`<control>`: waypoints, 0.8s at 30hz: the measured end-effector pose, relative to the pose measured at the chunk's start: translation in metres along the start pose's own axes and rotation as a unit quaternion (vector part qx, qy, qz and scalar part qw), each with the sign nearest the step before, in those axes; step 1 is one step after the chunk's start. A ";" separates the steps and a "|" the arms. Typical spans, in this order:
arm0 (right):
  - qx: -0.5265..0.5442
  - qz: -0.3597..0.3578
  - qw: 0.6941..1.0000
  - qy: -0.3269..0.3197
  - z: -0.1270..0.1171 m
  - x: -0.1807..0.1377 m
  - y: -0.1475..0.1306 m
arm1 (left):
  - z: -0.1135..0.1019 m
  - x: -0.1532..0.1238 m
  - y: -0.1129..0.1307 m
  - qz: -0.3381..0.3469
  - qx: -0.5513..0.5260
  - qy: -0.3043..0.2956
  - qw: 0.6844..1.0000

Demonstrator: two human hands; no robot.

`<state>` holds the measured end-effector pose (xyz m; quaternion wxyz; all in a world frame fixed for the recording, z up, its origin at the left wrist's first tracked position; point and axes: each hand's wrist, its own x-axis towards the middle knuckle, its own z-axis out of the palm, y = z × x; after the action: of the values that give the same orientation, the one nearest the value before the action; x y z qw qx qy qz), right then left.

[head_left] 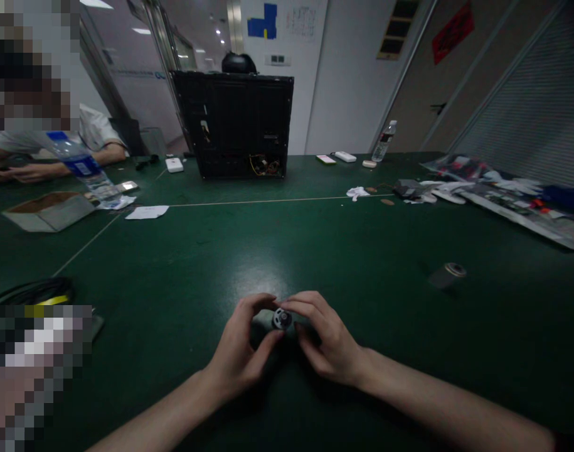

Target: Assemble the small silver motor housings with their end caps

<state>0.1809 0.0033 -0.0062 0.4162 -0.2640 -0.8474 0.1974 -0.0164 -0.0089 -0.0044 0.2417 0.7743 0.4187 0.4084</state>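
Observation:
A small electric motor [281, 319], with a round, slotted silvery end face turned up toward me, is at the middle front, just above the green table. My left hand [244, 345] curls around its left side, thumb at the lower edge and fingers at the top. My right hand [331, 342] is bent around the right side. Its fingertips meet the motor's top edge and its thumb lies close to the right edge; whether that thumb touches cannot be made out. The motor's body is largely hidden. Off to the right, a dark grey metal cylinder [446, 275] with a ringed end is on the table.
A black-backed panel [234, 125] stands at the back of the table [211, 245]. At left are an open box [49, 216], a large bottle [82, 164], a paper [148, 213] and coiled cable [30, 292]. Another person sits far left. Bags and clutter [517, 194] lie at right.

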 end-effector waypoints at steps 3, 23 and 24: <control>0.007 0.015 1.000 -0.005 0.001 0.000 0.000 | 0.002 -0.003 -0.002 0.024 0.003 0.006 1.000; 0.017 0.054 0.998 -0.008 0.001 -0.001 0.003 | 0.000 0.002 -0.001 0.000 -0.059 -0.009 0.998; 0.019 0.060 0.998 -0.010 0.002 0.000 0.003 | -0.001 0.004 0.000 -0.051 -0.078 0.002 0.996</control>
<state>0.1807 0.0052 -0.0090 0.4002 -0.3046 -0.8302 0.2406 -0.0158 -0.0056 -0.0018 0.3210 0.7298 0.4246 0.4291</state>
